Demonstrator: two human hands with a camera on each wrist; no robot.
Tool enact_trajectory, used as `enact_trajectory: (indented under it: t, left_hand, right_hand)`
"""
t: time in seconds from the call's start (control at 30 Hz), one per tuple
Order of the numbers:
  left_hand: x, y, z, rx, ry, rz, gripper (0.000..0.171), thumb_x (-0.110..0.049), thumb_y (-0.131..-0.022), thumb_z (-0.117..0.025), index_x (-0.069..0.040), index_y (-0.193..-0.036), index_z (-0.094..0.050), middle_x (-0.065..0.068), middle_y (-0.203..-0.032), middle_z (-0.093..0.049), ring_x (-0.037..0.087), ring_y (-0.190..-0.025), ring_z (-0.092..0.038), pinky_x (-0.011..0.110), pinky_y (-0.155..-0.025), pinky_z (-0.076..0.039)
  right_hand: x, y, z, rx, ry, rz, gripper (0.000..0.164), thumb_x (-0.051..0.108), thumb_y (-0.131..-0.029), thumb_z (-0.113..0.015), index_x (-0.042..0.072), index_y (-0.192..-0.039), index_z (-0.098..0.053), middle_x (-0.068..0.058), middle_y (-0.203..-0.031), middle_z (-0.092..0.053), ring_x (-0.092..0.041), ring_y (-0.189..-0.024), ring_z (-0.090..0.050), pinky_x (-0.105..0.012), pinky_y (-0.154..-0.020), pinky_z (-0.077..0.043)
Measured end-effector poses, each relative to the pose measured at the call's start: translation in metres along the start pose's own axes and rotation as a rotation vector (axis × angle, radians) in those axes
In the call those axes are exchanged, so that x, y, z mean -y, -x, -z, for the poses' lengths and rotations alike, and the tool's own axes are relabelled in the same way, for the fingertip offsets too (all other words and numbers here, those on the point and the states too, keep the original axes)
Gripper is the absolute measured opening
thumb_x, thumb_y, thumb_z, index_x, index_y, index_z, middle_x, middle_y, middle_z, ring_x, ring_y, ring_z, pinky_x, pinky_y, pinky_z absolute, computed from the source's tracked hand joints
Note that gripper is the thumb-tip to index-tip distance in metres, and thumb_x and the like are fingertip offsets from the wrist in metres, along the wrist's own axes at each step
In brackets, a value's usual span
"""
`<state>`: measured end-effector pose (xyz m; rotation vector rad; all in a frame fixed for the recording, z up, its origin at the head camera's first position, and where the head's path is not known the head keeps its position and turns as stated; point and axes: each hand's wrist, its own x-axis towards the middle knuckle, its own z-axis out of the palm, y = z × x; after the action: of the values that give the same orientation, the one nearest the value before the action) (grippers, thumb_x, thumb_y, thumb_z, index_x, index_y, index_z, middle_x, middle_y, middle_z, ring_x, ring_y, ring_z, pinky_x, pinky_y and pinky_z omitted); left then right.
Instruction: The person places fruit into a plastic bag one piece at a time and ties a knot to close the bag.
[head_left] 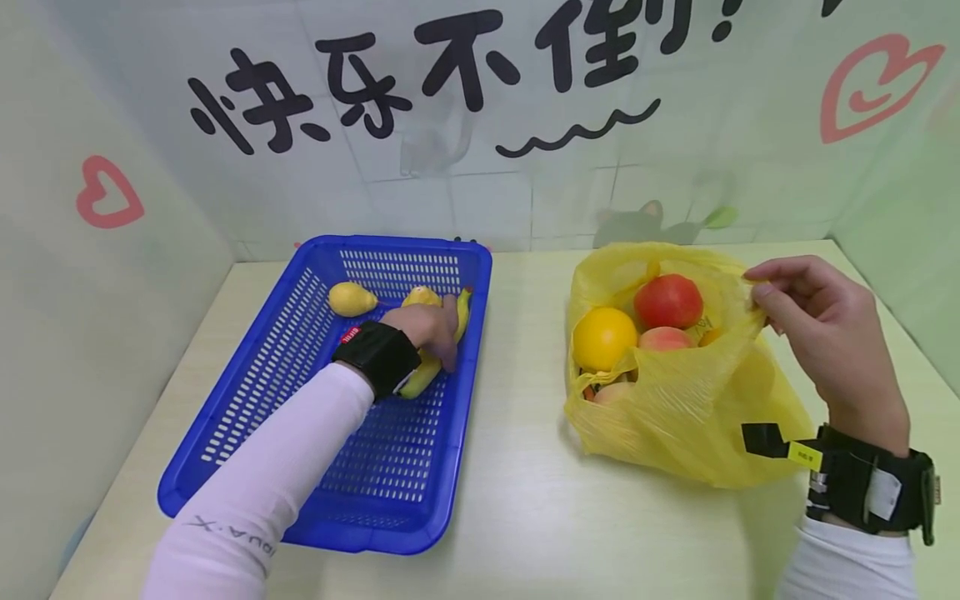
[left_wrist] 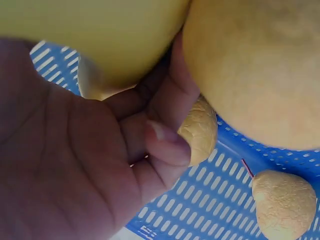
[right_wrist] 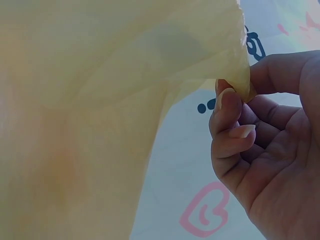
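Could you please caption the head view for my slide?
Left hand among yellow fruit in a blue basket, right hand pinching a yellow bag of fruit.

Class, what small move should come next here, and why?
Perhaps the right hand should draw the yellow bag wider: it pinches the edge, the bag's front partly hides the peach, and the left hand is among yellow fruit in the blue basket.

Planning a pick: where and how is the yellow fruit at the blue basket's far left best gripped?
Probably across the wide, rounded body of the yellow fruit, from above: it lies on its side, its thin stem toward the right, and the far wall of the blue basket rises behind it.
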<state>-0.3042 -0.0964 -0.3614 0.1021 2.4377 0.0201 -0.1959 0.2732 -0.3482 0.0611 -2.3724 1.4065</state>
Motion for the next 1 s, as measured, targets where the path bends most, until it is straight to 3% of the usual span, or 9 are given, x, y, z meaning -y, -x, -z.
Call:
enact_trajectory:
  t: [0.2,0.4,0.5,0.63,0.73,0.83,1.0]
  left_hand:
    - [0.0,0.0,0.002,0.033,0.037,0.016,0.098,-0.029,-0.089,-0.067,-0.022,-0.158,0.002,0.017,-0.127,-0.048,0.028,-0.103,-0.057,0.036,-0.072,-0.054]
    - [0.001,-0.001,0.001,0.029,0.056,0.013,0.094,-0.029,-0.091,-0.066,-0.022,-0.157,0.0,0.016,-0.121,-0.047,0.028,-0.099,-0.057,0.036,-0.071,-0.053]
    - [0.003,0.001,0.001,0.022,0.063,-0.003,0.094,-0.028,-0.091,-0.065,-0.022,-0.157,0.003,0.017,-0.126,-0.049,0.028,-0.1,-0.058,0.037,-0.073,-0.053]
    - [0.008,0.007,0.005,0.015,0.085,-0.053,0.099,-0.027,-0.093,-0.064,-0.02,-0.157,0.011,0.019,-0.142,-0.044,0.028,-0.11,-0.058,0.039,-0.086,-0.054]
    - [0.011,0.013,0.012,-0.003,0.105,-0.095,0.099,-0.026,-0.092,-0.066,-0.016,-0.157,0.009,0.02,-0.137,-0.047,0.029,-0.109,-0.059,0.039,-0.087,-0.054]
    - [0.013,0.019,0.021,-0.032,0.129,-0.147,0.099,-0.024,-0.092,-0.066,-0.012,-0.155,0.009,0.018,-0.12,-0.055,0.027,-0.099,-0.061,0.035,-0.079,-0.056]
    - [0.015,0.03,0.036,-0.144,0.215,-0.206,0.091,-0.024,-0.093,-0.066,-0.01,-0.152,0.003,0.017,-0.109,-0.054,0.027,-0.09,-0.063,0.032,-0.068,-0.056]
  right_hand:
    - [0.0,0.0,0.001,0.0,-0.003,-0.01,0.014,0.009,-0.097,-0.058,0.013,-0.109,-0.065,0.012,-0.083,-0.062,-0.007,-0.067,-0.055,-0.01,-0.062,-0.046]
    - [0.001,0.0,0.001,0.002,-0.008,0.011,0.014,0.007,-0.097,-0.058,0.012,-0.109,-0.065,0.011,-0.083,-0.062,-0.007,-0.068,-0.055,-0.01,-0.062,-0.046]
    - [0.001,0.0,0.002,0.005,-0.014,0.019,0.015,0.007,-0.097,-0.058,0.012,-0.109,-0.065,0.011,-0.083,-0.063,-0.006,-0.068,-0.055,-0.01,-0.062,-0.046]
    - [0.0,0.001,0.004,0.017,-0.063,0.017,0.015,0.006,-0.097,-0.058,0.011,-0.109,-0.066,0.01,-0.083,-0.064,-0.007,-0.067,-0.055,-0.01,-0.062,-0.047]
    - [0.0,0.001,0.005,0.024,-0.086,0.01,0.016,0.006,-0.097,-0.058,0.01,-0.11,-0.066,0.01,-0.083,-0.065,-0.007,-0.068,-0.055,-0.011,-0.062,-0.047]
    - [0.001,0.002,0.005,0.025,-0.075,0.01,0.016,0.006,-0.097,-0.058,0.011,-0.11,-0.066,0.011,-0.083,-0.064,-0.007,-0.068,-0.055,-0.011,-0.062,-0.046]
    - [0.001,0.002,0.005,0.028,-0.095,0.012,0.015,0.006,-0.097,-0.058,0.01,-0.11,-0.066,0.01,-0.083,-0.064,-0.007,-0.068,-0.055,-0.011,-0.062,-0.046]
